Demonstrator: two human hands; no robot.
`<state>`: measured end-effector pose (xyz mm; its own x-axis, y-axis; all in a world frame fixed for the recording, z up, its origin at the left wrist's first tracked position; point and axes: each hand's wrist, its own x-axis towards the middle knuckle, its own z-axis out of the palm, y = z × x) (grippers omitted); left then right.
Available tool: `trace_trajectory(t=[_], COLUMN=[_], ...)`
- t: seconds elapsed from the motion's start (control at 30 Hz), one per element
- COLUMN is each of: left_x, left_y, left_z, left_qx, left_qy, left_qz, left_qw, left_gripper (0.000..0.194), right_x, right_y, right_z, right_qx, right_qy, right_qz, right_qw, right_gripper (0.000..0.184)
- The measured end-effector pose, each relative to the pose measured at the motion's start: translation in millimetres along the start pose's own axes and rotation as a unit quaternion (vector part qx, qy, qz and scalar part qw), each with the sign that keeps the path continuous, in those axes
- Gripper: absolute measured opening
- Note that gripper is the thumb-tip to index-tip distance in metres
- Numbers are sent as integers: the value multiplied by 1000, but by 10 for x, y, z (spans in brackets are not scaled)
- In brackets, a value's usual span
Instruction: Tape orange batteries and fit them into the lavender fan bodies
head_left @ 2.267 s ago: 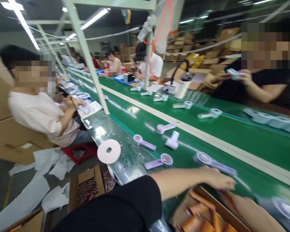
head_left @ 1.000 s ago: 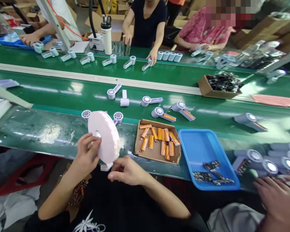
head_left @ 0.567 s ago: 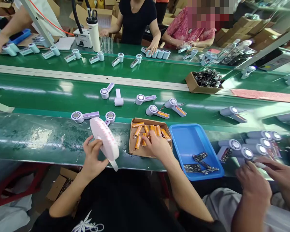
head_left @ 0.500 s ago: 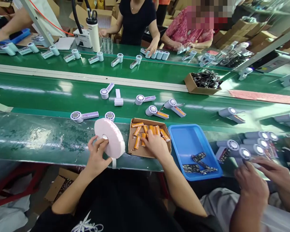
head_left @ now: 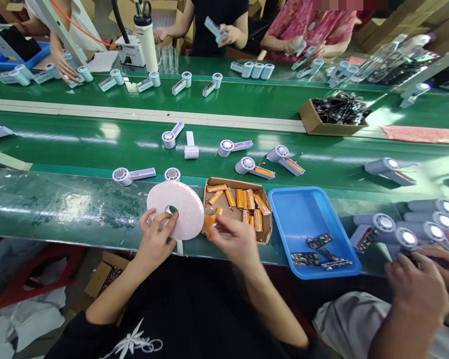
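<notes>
My left hand (head_left: pixel 155 238) grips a large pale pink tape roll (head_left: pixel 179 207) by its centre hole, holding it face-up at the near edge of the bench. My right hand (head_left: pixel 234 238) is closed in a pinch on one orange battery cell (head_left: pixel 210 220), held right beside the roll. Just behind it is a shallow cardboard tray (head_left: pixel 267 234) with several more orange cells. Small lilac handheld fans (head_left: pixel 131 175) lie on the green belt (head_left: pixel 97 144) beyond.
A blue plastic tray (head_left: pixel 303 214) with small circuit boards sits right of the cardboard tray. A co-worker's hands (head_left: pixel 419 289) handle fans at the lower right. Other people work across the far belt. A cardboard box of dark parts (head_left: pixel 335 117) stands mid-belt.
I turned from the left end of the line to the bench. My right hand went into the cardboard tray and came back with an orange cell; the roll is tilted flatter.
</notes>
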<state>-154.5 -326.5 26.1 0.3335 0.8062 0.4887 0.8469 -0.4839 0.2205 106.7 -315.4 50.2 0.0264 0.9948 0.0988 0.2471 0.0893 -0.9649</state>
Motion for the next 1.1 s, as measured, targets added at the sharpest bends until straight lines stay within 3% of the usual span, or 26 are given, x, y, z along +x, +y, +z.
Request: trace_trajectory(t=[0.1,0.27,0.33,0.47,0.53,0.57,0.63,0.67,0.7,0.77,0.83,0.9,0.97,1.03,1.1], left_x=[-4,3,32,70,11,-52,-245,-368,-499,-752,-934,-982,-843,-493,54], left_y=[56,121,152,295,368,377,290,184,38,-334,-696,-917,-947,-831,-643], left_z=[-18,-103,-111,-50,-28,-33,-91,-144,-212,-369,-514,-595,-579,-456,-235], left_qx=[35,118,136,149,145,137,121,122,129,155,171,158,112,43,-17], left_qy=[7,32,45,91,98,92,68,54,33,-33,-110,-150,-127,-93,-88], left_qz=[-6,8,4,-19,-37,-40,-39,-44,-60,-119,-193,-228,-205,-131,-51], left_qw=[999,992,990,984,984,985,990,990,989,980,960,949,964,986,995], left_gripper=[64,63,64,64,58,54,47,46,46,51,64,74,73,58,42], right_x=[-95,20,37,-34,-22,18,169,265,362,512,557,499,394,303,260], right_y=[32,147,125,45,7,-18,-88,-129,-170,-223,-203,-104,34,156,229], right_z=[275,251,317,666,706,635,296,48,-225,-747,-1091,-1190,-1104,-955,-839], right_qx=[90,254,305,406,413,404,374,354,334,276,233,217,219,230,247], right_qy=[-32,-43,18,186,171,143,121,146,212,347,402,407,388,364,349], right_qz=[45,147,157,144,158,165,135,92,24,-114,-161,-124,-54,-4,9], right_qw=[994,955,939,883,880,888,910,919,918,889,871,879,894,902,904], right_gripper=[24,49,49,45,47,47,44,41,36,26,28,38,49,60,68])
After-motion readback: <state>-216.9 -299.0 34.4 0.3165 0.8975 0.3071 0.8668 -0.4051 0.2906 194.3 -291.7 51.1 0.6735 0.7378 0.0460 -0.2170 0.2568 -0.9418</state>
